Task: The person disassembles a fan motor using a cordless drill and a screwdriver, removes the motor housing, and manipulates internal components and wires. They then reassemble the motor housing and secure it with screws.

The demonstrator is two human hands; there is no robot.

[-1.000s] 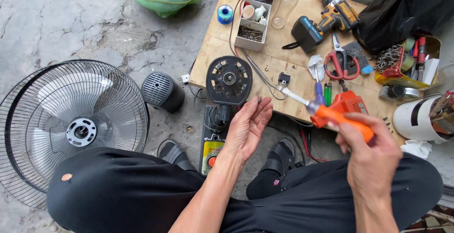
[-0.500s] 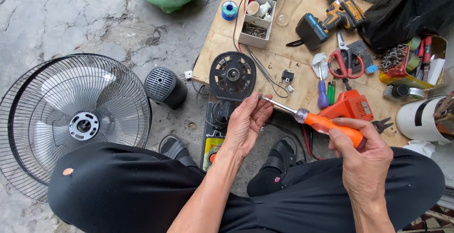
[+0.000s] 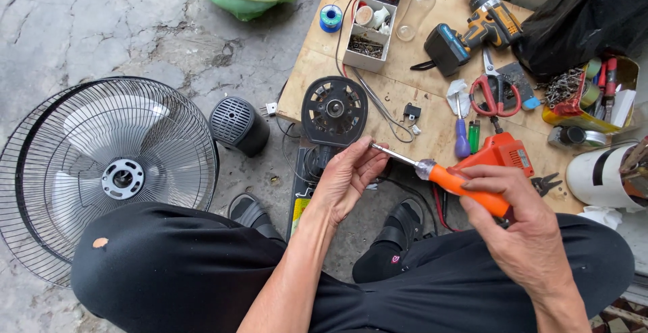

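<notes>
Head view, right hand (image 3: 523, 221) gripping screwdriver (image 3: 453, 180) (tip at left hand (image 3: 347, 177))

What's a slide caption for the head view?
Right hand holds orange screwdriver, tip at left hand, above black fan motor housing.

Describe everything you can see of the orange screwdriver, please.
The screwdriver has an orange handle, a clear collar and a thin metal shaft. It lies slanted, tip up-left. The right hand grips the handle; the left hand touches the tip with its fingers. It is held above the edge of the wooden board.
</notes>
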